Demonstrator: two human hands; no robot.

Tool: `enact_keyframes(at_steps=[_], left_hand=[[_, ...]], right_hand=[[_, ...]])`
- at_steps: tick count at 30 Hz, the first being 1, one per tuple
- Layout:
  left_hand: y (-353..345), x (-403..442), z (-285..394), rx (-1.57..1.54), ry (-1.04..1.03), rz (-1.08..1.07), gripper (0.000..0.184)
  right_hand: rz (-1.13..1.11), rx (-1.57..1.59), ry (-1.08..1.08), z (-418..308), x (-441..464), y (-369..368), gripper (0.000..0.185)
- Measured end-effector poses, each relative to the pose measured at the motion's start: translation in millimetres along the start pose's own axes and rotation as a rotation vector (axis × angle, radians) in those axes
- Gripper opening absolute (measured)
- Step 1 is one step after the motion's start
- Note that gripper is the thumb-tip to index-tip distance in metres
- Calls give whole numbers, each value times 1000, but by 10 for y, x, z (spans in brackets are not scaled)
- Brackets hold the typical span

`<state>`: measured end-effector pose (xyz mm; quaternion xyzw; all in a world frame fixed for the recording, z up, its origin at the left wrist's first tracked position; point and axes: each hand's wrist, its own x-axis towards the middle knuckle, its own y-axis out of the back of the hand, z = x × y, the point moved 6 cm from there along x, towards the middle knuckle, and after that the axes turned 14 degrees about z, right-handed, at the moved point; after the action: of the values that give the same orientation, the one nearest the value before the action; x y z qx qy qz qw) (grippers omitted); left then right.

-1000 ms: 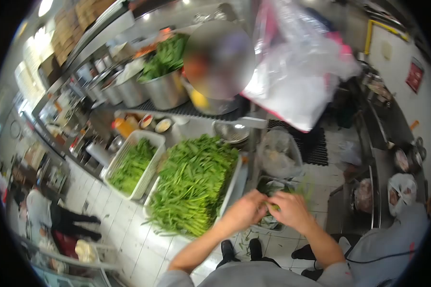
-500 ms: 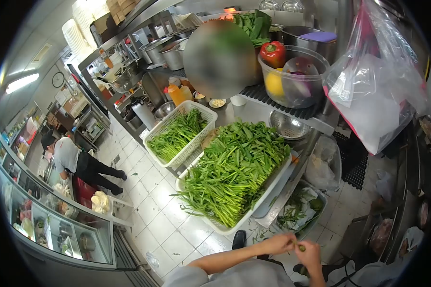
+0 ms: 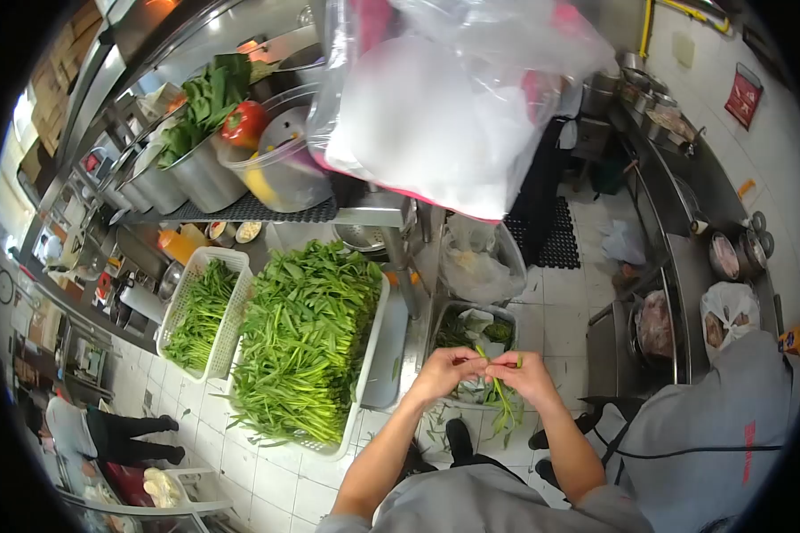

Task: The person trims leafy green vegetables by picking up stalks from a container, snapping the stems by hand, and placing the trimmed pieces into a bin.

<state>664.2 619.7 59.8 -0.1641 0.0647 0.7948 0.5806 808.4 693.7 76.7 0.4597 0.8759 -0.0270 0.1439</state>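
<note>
Both hands meet in front of my body, above a bin (image 3: 514,313) holding leafy scraps and crumpled white wrapping. My left hand (image 3: 446,373) pinches the upper end of a green vegetable stem (image 3: 503,407). Close beside it, my right hand (image 3: 526,377) is closed on the same stem, whose thin leaves hang below the fingers. To the left lies a large pile of leafy green vegetables (image 3: 307,342) in a white tub (image 3: 371,377). Farther left, a white perforated basket (image 3: 227,333) holds more greens (image 3: 196,324).
A plastic bag (image 3: 427,115) hangs from above, near a clear bucket (image 3: 307,182) with a red pepper (image 3: 244,124). Another person in a grey garment (image 3: 702,435) stands close on the right. A distant person (image 3: 89,431) bends at left. A metal counter (image 3: 684,258) runs along the right.
My view has swung to the right, so the tub and basket appear farther left. My hands are now raised over the scrap bin, and the leafy stem between them shows plainly.
</note>
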Motion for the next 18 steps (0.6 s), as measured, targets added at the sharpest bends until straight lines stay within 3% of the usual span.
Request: enact_keyframes(at_steps=[2,5,6,9,13,15,18], left_hand=[[-25,66,54,68,2,0,17],[-73,94,262,573,-311,35,14],[-55,80,343,741,-530,153,16],[153,321,151,803,-518,352,18],[73,257,68,837,-603,439,24],[-10,191,-40,631,-414,300,28],[-207,-8,-82,314,-222,87,30]], right_hand=[[-21,-4,13,15,18,50,16],[8,-18,49,245,89,146,14],[23,-27,65,334,109,206,14],[-19,60,-121,444,82,371,14],[-52,539,-161,387,71,353,24],[-47,639,-164,447,144,316,30],[1,661,-76,357,204,128,24]])
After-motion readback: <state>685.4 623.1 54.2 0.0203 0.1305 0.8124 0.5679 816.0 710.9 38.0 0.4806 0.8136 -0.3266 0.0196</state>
